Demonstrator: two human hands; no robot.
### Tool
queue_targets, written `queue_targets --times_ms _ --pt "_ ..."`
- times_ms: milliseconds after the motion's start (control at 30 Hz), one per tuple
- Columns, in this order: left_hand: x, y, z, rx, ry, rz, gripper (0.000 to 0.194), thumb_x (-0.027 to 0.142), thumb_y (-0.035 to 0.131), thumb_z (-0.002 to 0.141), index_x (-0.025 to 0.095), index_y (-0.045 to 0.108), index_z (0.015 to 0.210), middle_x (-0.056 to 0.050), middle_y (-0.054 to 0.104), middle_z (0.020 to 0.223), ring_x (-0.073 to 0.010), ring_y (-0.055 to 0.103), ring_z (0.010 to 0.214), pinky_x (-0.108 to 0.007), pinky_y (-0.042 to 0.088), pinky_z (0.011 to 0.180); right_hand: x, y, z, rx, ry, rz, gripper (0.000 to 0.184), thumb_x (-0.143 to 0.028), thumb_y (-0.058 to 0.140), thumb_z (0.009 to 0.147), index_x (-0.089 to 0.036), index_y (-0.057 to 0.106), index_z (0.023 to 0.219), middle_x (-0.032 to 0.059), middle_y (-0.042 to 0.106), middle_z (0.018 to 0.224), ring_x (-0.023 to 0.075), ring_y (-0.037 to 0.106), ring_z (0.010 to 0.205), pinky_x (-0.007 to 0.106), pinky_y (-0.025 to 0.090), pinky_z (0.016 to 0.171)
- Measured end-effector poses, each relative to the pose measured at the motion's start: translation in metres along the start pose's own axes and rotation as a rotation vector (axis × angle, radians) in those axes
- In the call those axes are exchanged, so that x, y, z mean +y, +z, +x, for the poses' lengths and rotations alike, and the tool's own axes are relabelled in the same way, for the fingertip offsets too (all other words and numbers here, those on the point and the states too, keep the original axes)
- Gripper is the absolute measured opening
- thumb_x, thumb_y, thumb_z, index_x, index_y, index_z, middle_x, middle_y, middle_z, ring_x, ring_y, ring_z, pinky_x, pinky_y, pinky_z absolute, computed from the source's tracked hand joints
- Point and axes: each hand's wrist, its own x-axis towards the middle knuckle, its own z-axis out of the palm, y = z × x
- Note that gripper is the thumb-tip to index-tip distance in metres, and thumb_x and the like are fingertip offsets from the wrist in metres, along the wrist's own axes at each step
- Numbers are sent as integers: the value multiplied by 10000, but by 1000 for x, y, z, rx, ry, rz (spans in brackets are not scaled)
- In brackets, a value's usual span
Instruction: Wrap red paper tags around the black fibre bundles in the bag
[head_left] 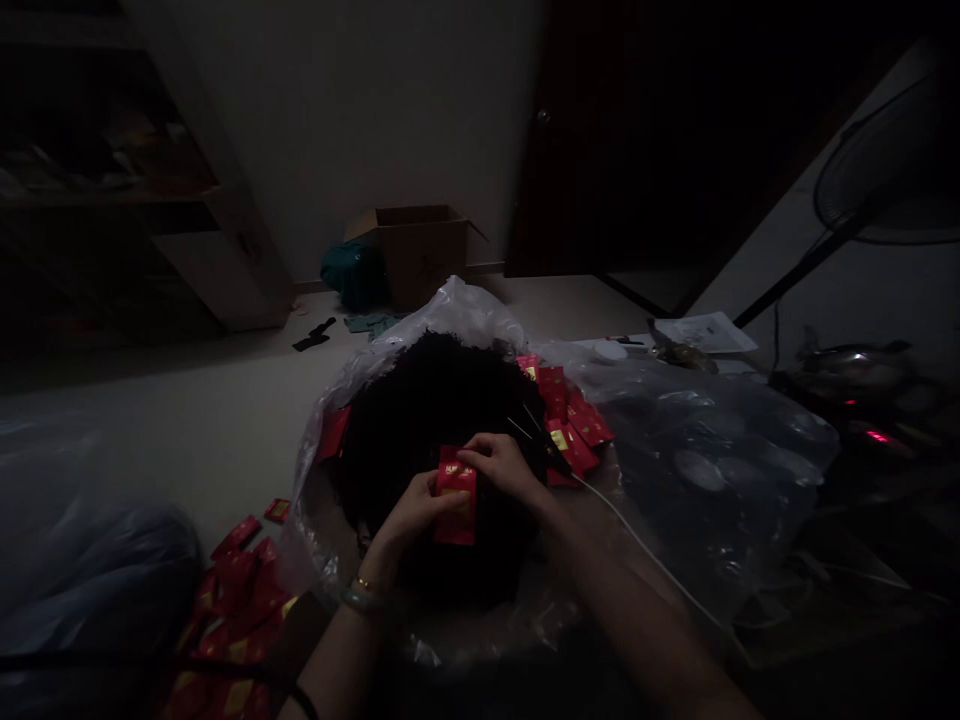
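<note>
Forearms (341, 650), cut off by the lower edge, lead up to two hands closed on one upright red packet (457, 525). Left hand (414, 508) clasps it with the thumb across its front; right hand (501, 464) pinches its top edge. Fingers behind it are hidden, and its small print is unreadable.

Under the packet spreads a black shredded mass (450, 390), too dark to make out in detail, inside a round container (487, 638) lined with clear plastic (454, 305). More red packets (574, 435) lie at its right side, beside thin metal rods (517, 427) and a white cord (637, 540). One red piece (334, 434) shows at left.

Outward, a packet heap (244, 595) covers part of the pale floor (187, 415). Ahead stand an open cardboard box (427, 255) and a teal bundle (352, 272), before a wall (360, 120) and dark door (637, 150). Rightward, a bulky clear bag (705, 440) crowds the container; a fan (885, 160) is cut off, and red lights (877, 436) glow in shadow.
</note>
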Motion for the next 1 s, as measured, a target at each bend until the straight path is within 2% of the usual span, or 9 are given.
queue_targets --times_ms 100,200,367,567,733,833,900,967,1000 --pt "1 1 1 14 10 -7 463 369 823 524 105 680 876 -57 703 787 -169 631 657 -260 484 635 5 1 0 3 18 14 135 -277 631 727 -158 695 729 26 700 727 158 620 695 256 450 651" --pt "1 1 3 100 44 -27 461 440 798 545 109 685 845 -48 696 745 -158 618 634 -238 466 599 11 5 0 -5 36 34 144 -290 652 708 -156 700 727 25 694 712 156 614 676 252 450 633" --pt "-1 0 4 151 24 -4 472 557 741 568 100 672 664 -16 630 564 -119 541 494 -208 387 483 14 12 0 -99 55 32 191 -314 672 691 -157 719 790 11 689 713 145 596 659 231 430 593" --pt "-4 1 3 140 4 -8 419 511 735 611 102 669 678 -9 633 572 -114 543 498 -207 387 488 15 12 2 -122 71 35 174 -295 661 708 -131 711 682 -6 634 572 116 541 561 211 386 535" --pt "-4 4 4 2 -44 -75 444 383 817 539 116 667 860 -34 696 727 -149 625 616 -240 467 595 19 20 0 -38 19 17 158 -291 665 713 -143 704 674 14 664 651 130 569 603 224 417 578" --pt "-8 4 7 43 -107 -96 441 312 858 456 103 655 786 -35 688 671 -157 627 577 -259 480 589 27 18 3 -41 -7 1 196 -321 600 781 -160 707 754 39 688 752 160 606 691 254 457 648" --pt "-10 3 9 116 -117 -119 443 295 867 428 103 648 762 -30 682 645 -155 624 551 -261 484 574 39 7 7 58 -81 -96 230 -330 533 835 -175 697 880 64 688 888 190 611 833 305 465 772" --pt "-10 2 10 176 -109 -147 456 302 870 416 105 641 757 -31 683 645 -158 628 540 -263 490 558 56 -11 11 301 -132 -334 300 -341 539 836 -181 638 1069 106 636 1068 239 551 1012 390 407 910" --pt "-9 2 10 193 -102 -157 462 312 869 418 106 639 761 -37 687 659 -162 634 544 -264 494 552 65 -20 13 430 -88 -478 398 -351 567 815 -164 580 1167 141 587 1150 272 507 1076 431 375 943"
